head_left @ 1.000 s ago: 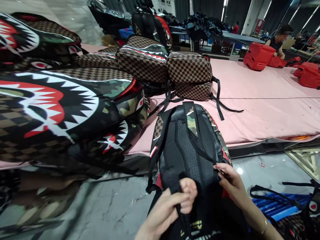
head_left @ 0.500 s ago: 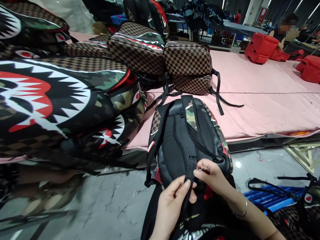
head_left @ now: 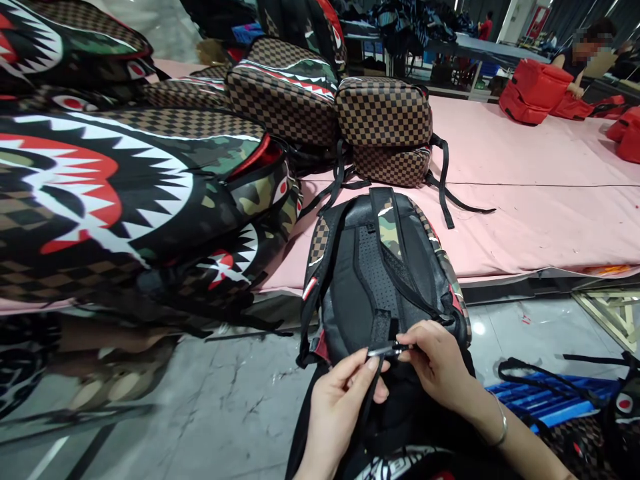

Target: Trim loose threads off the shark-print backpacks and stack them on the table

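A black-backed backpack with checkered and camouflage trim leans against the pink table's edge, its padded back facing me. My left hand is closed at its lower middle, pinching a narrow black strap between thumb and fingers. Close beside it on the right, my right hand is closed in a pinch, a bracelet on its wrist. A small dark, shiny piece spans the gap between both sets of fingertips; its kind is too small to make out. A short black fabric tab lies just above it.
Large shark-mouth backpacks crowd the left side of the pink table. Checkered backpacks stand behind mine, straps trailing. Red bags sit far right near another person. Blue slatted plastic and another bag occupy the lower right floor.
The shiny dark piece between my fingertips now shows, lying level. My right hand has shifted slightly right and turned. The whole view has swung a little to the left.
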A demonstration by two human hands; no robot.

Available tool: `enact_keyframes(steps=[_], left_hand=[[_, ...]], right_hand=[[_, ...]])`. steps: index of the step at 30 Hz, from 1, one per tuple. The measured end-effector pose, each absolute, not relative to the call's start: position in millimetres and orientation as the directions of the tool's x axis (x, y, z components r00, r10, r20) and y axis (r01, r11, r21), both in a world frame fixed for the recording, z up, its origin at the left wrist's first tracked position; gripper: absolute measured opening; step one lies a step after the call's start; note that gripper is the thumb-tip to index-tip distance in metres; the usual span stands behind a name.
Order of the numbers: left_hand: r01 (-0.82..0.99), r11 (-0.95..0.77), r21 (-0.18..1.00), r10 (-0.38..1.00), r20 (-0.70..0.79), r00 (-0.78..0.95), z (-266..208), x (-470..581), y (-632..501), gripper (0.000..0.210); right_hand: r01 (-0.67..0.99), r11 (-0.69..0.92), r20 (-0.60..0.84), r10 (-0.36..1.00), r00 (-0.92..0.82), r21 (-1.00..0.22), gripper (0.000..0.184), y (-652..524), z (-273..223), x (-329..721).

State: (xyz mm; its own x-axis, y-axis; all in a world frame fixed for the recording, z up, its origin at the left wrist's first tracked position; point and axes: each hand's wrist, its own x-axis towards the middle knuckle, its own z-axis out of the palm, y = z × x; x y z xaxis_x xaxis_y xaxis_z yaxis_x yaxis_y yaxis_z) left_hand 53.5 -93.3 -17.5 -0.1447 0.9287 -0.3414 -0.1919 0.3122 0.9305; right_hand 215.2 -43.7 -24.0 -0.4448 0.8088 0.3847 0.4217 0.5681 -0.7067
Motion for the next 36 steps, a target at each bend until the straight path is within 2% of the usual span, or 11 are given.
enact_keyframes(steps=[6, 12, 14, 17, 19, 21, 24, 27, 29, 33, 36], left_hand=[[-0.248, 0.312, 0.917, 0.93, -0.348, -0.116, -23, 54, -89, 0.016], [-0.36, 0.313, 0.879, 0.922, -0.372, -0.104, -17, 57, -89, 0.013], [-0.503, 0.364, 0.784, 0.903, -0.43, -0.017, -15, 56, -89, 0.013], [-0.729, 0.483, 0.485, 0.851, -0.455, 0.261, -16, 55, -89, 0.012], [-0.759, 0.574, 0.308, 0.803, -0.394, 0.448, -17, 58, -89, 0.012], [-0.713, 0.653, 0.255, 0.749, -0.358, 0.557, -17, 63, -90, 0.013], [-0.65, 0.623, 0.435, 0.776, -0.449, 0.443, -17, 69, -93, 0.022], [-0.478, 0.455, 0.751, 0.866, -0.498, 0.042, -24, 67, -97, 0.029], [-0.324, 0.393, 0.861, 0.878, -0.456, -0.145, -32, 63, -99, 0.029], [-0.297, 0.37, 0.88, 0.866, -0.442, -0.233, -42, 58, -97, 0.032], [-0.374, 0.343, 0.862, 0.846, -0.456, -0.275, -35, 58, -93, 0.033]], right_hand=[[0.365, 0.492, 0.369, 0.858, -0.357, -0.791, 0.009, -46, -23, 217], [0.377, 0.553, 0.412, 0.822, -0.394, -0.743, 0.011, -46, -25, 216], [0.329, 0.485, 0.381, 0.862, -0.333, -0.81, 0.01, -47, -26, 216], [0.141, 0.248, 0.213, 0.952, -0.22, -0.958, 0.017, -46, -25, 213], [-0.002, 0.06, 0.058, 0.965, -0.256, -0.998, 0.025, -44, -24, 209], [-0.079, -0.108, -0.078, 0.947, -0.312, -0.991, 0.025, -40, -23, 202], [-0.111, -0.246, -0.217, 0.95, -0.223, -0.963, 0.027, -33, -23, 195], [-0.083, -0.266, -0.248, 0.952, -0.177, -0.96, 0.027, -29, -24, 192], [-0.002, -0.215, -0.21, 0.955, -0.211, -0.977, 0.024, -30, -24, 192], [0.212, 0.059, 0.027, 0.988, -0.151, -0.975, 0.022, -39, -22, 201], [0.404, 0.365, 0.342, 0.931, -0.129, -0.839, 0.02, -44, -22, 214]])
